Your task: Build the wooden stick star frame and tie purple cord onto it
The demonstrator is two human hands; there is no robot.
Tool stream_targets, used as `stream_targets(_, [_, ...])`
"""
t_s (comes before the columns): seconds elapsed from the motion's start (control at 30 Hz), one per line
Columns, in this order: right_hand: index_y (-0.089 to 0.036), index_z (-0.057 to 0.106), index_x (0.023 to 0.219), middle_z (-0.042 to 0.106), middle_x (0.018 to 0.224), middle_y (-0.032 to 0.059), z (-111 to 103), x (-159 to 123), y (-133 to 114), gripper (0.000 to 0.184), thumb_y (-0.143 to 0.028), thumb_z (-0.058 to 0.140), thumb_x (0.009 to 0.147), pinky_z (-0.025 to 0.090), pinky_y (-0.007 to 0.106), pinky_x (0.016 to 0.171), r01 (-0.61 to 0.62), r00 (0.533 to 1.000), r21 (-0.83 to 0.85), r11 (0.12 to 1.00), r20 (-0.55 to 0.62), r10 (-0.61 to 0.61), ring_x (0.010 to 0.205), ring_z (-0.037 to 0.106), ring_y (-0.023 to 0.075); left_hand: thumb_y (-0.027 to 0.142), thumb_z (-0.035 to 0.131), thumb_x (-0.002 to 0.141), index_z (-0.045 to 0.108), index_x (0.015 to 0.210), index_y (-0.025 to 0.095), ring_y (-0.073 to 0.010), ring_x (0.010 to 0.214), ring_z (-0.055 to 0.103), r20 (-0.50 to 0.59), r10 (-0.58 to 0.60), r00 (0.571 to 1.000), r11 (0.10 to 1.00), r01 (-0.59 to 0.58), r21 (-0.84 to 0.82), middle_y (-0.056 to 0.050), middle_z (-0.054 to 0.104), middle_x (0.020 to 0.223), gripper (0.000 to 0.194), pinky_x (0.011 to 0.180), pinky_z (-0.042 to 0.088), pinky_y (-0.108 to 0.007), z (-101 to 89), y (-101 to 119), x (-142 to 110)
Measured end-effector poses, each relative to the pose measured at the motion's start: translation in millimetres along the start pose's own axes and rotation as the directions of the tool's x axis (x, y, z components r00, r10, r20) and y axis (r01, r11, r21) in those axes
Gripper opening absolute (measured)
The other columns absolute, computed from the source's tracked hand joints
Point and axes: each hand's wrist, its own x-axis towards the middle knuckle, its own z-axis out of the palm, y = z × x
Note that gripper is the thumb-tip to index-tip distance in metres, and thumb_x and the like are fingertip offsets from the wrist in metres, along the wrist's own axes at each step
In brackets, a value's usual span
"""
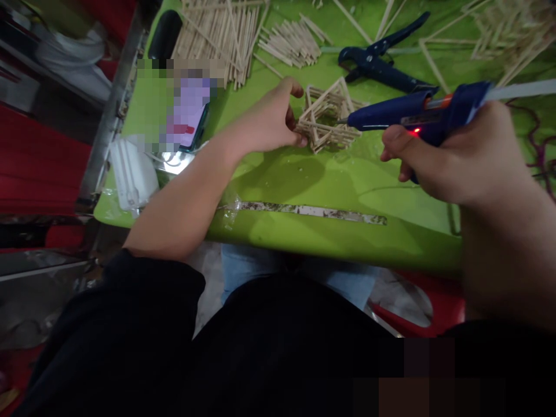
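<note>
1. The little frame made of thin sticks (pixel 328 119) is on the green table (pixel 278 182), in the middle, between the two hands. Its sticks cross over each other and make pointy corners.
2. The left hand (pixel 278 119) is at the left side of the frame. The thumb and bent fingers pinch its left corner, and the pointing finger is lifted up and curled.
3. The right hand (pixel 443 156) is closed around a blue glue gun (pixel 460 110). The gun points left, and its thin tip is right at the frame. I can't tell if the tip touches a stick. A red light glows on the gun, and a pale glue stick (pixel 523 88) pokes out of its back.
4. Just past the frame, on the far side, lies a dark blue cutter (pixel 373 61) with its handles apart.
5. Far and to the left are a pile of long sticks (pixel 221 35) and a pile of short sticks (pixel 291 43). Far right, there are more joined sticks (pixel 508 35).
6. On the left is a phone (pixel 189 110), partly blurred. A white thing (pixel 132 174) is nearer, by the table's edge. A black thing (pixel 165 35) is farther back.
7. On the near side, a long, flat, spotty strip (pixel 313 212) lies along the table. A dark red cord (pixel 541 147) curls on the right.
</note>
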Motion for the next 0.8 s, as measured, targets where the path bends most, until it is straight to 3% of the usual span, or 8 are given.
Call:
stream_targets(0.17, [-0.010, 0.079, 0.084, 0.076, 0.070, 0.0053, 2.1, -1.1, -0.9, 0.058, -0.065, 0.090, 0.102, 0.045, 0.016, 0.041, 0.059, 0.998, 0.045, 0.997, -0.031, -0.057, 0.046, 0.066, 0.0066, 0.045, 0.092, 0.094, 0.042, 0.165, 0.034, -0.0199, 0.106, 0.070, 0.019, 0.026, 0.999, 1.000, -0.026, 0.011, -0.004, 0.080, 0.126, 0.088, 0.087, 0.050, -0.036, -0.5, -0.8, 1.1])
stream_targets(0.27, [-0.010, 0.080, 0.087, 0.077, 0.073, 0.0061, 3.9, -0.6, -3.2, 0.065, -0.074, 0.087, 0.101, 0.046, 0.018, 0.041, 0.092, 0.994, 0.089, 0.992, -0.059, -0.087, 0.046, 0.066, 0.0069, 0.041, 0.092, 0.092, 0.041, 0.169, 0.030, -0.0219, 0.106, 0.070, 0.010, 0.013, 1.000, 1.000, -0.013, 0.001, -0.007, 0.081, 0.127, 0.093, 0.088, 0.049, -0.038, -0.3, -0.6, 1.5])
stream_targets(0.37, [-0.011, 0.083, 0.095, 0.081, 0.080, 0.0081, 7.4, -1.1, -2.3, 0.069, -0.080, 0.085, 0.099, 0.048, 0.020, 0.043, 0.119, 0.991, 0.122, 0.985, -0.075, -0.110, 0.049, 0.070, 0.0090, 0.043, 0.092, 0.092, 0.039, 0.171, 0.043, -0.0242, 0.115, 0.068, 0.016, -0.078, 0.997, 0.997, 0.078, -0.004, -0.002, 0.084, 0.116, 0.095, 0.095, 0.049, -0.039, -0.1, 0.5, 0.7])
stream_targets(0.43, [-0.011, 0.085, 0.099, 0.080, 0.079, 0.0072, 11.7, -2.5, -0.3, 0.069, -0.080, 0.086, 0.098, 0.050, 0.021, 0.043, 0.123, 0.991, 0.144, 0.982, -0.076, -0.113, 0.051, 0.071, 0.0105, 0.046, 0.092, 0.091, 0.040, 0.169, 0.048, -0.0248, 0.116, 0.068, 0.029, -0.078, 0.997, 0.997, 0.079, -0.017, 0.000, 0.084, 0.113, 0.094, 0.097, 0.049, -0.040, 0.0, 0.7, -0.1])
stream_targets(0.6, [-0.014, 0.085, 0.099, 0.075, 0.073, 0.0048, 25.8, -7.7, 0.7, 0.067, -0.081, 0.086, 0.099, 0.051, 0.024, 0.042, 0.084, 0.995, 0.168, 0.982, -0.065, -0.074, 0.048, 0.067, 0.0111, 0.039, 0.091, 0.087, 0.046, 0.167, 0.022, -0.0226, 0.102, 0.071, -0.015, 0.057, 0.998, 0.998, -0.057, -0.016, -0.009, 0.081, 0.124, 0.093, 0.085, 0.050, -0.039, 3.0, -1.7, 1.4])
stream_targets(0.7, [-0.020, 0.085, 0.100, 0.074, 0.075, 0.0051, 30.1, -11.0, -0.3, 0.065, -0.085, 0.085, 0.096, 0.052, 0.030, 0.041, 0.026, 0.999, 0.175, 0.984, -0.045, -0.019, 0.049, 0.065, 0.0147, 0.035, 0.096, 0.086, 0.047, 0.169, 0.025, -0.0222, 0.100, 0.070, -0.039, 0.014, 0.999, 1.000, -0.014, -0.008, -0.007, 0.081, 0.118, 0.097, 0.084, 0.048, -0.037, 5.8, -2.7, 4.5])
stream_targets(0.8, [-0.025, 0.082, 0.098, 0.075, 0.082, 0.0071, 29.9, -13.6, 1.7, 0.055, -0.080, 0.082, 0.102, 0.060, 0.038, 0.050, -0.030, 0.999, 0.145, 0.989, 0.016, 0.028, 0.057, 0.067, 0.0196, 0.037, 0.100, 0.087, 0.037, 0.178, 0.029, -0.0226, 0.102, 0.070, -0.045, -0.011, 0.999, 1.000, 0.010, -0.011, -0.005, 0.082, 0.117, 0.111, 0.084, 0.047, -0.037, 6.6, -2.9, 6.3])
